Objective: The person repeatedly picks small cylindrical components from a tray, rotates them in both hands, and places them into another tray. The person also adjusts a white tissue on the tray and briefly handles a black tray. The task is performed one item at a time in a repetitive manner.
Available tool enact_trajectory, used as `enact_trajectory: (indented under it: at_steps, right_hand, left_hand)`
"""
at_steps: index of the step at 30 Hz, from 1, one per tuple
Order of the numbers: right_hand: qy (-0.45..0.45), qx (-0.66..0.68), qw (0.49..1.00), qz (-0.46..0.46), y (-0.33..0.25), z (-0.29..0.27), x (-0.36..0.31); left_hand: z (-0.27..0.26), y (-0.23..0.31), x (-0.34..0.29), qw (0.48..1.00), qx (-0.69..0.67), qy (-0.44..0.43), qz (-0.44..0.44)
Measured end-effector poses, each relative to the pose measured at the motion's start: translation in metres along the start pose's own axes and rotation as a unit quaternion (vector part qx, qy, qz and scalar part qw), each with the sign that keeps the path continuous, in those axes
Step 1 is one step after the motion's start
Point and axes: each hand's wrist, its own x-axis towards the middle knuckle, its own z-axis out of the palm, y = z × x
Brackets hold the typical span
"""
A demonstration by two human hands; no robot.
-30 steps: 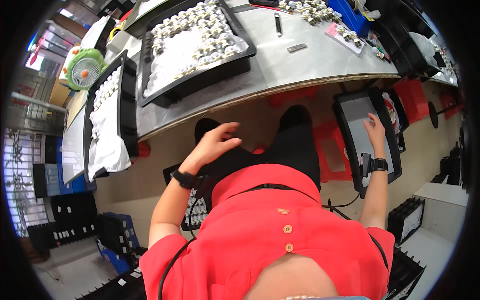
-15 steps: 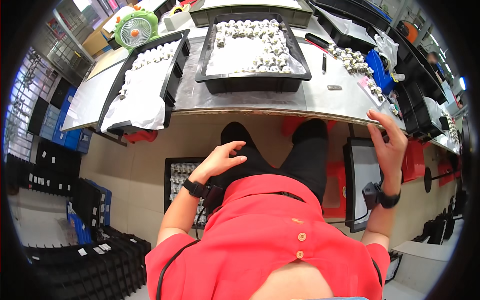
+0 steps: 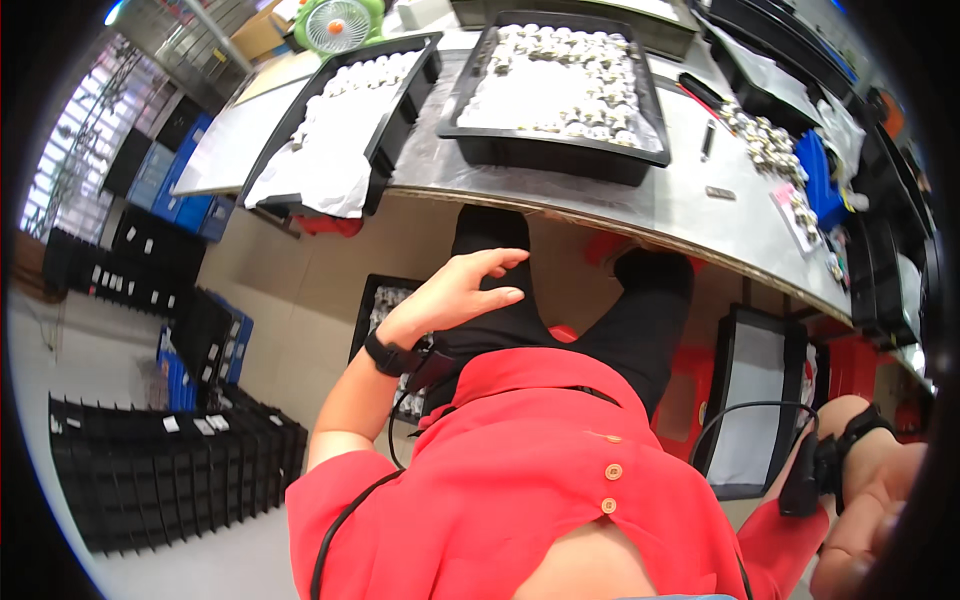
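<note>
My left hand (image 3: 465, 290) hovers over my left thigh, thumb and fingers apart, with nothing in it. Raised beside my body at the lower right is my right hand (image 3: 868, 515). Its fingers look bent, but shadow and the picture's dark rim hide part of them, so its grip is unclear. In front of me on the table (image 3: 520, 188) stands a black tray (image 3: 550, 155) lined with white sheet, holding many small white and metallic parts (image 3: 610, 95). To its left a second black tray (image 3: 395, 140) holds a row of similar parts (image 3: 370, 72). Neither hand touches them.
A green fan (image 3: 338, 25) stands at the back left. Loose metallic parts (image 3: 765, 145) and a blue bin (image 3: 820, 180) are on the table's right. A lined black tray (image 3: 745, 400) is below the table edge at right. Stacked black crates (image 3: 180, 470) stand at lower left.
My right hand has swung from the table's right edge down and back to the lower right. My left hand has moved slightly right and up. The view has turned, tilting the table.
</note>
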Motion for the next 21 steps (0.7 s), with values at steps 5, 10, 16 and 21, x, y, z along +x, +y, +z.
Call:
enact_trajectory:
  at_steps: [5,10,16,21]
  right_hand:
    - [0.044,0.020,0.998,-0.047,0.045,0.000,-0.005]
    - [0.179,0.013,0.984,-0.018,0.093,-0.009,-0.003]
    - [0.172,0.153,0.917,0.324,0.167,0.059,0.073]
    - [-0.072,0.333,0.839,0.424,0.244,0.129,0.107]
  left_hand:
    - [-0.002,0.005,0.023,0.997,0.026,-0.010,0.074]
    - [-0.037,0.032,0.053,0.986,0.027,-0.063,0.154]
    - [-0.125,0.027,0.118,0.993,-0.027,-0.048,0.103]
    - [-0.176,0.009,0.175,0.995,-0.080,-0.018,0.058]
